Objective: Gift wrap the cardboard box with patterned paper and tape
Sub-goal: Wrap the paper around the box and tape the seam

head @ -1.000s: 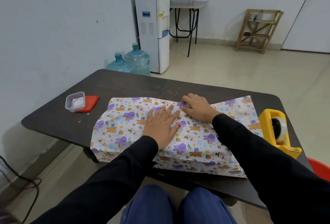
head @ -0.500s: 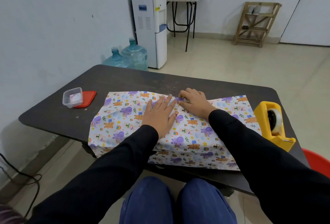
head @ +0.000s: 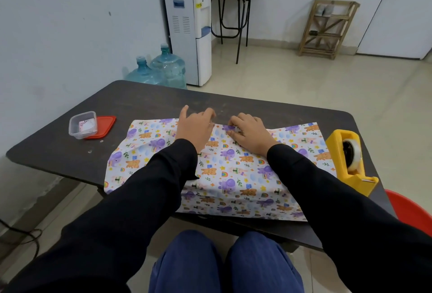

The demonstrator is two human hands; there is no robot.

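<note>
While bare counter [head: 145,105] lies beyond the patterned paper [head: 236,171]'s far edge, my left hand [head: 195,126] curls over it, fingers released; right hand [head: 250,133] pinches it.

The wrapping paper [head: 233,171] is white with purple elephants, orange bears, rainbows and yellow stars. The table [head: 145,105] is dark brown. The tape dispenser [head: 339,166] is yellow. The small container [head: 83,124] is clear, its lid [head: 105,126] red. The sleeves [head: 327,199] are black.
</note>
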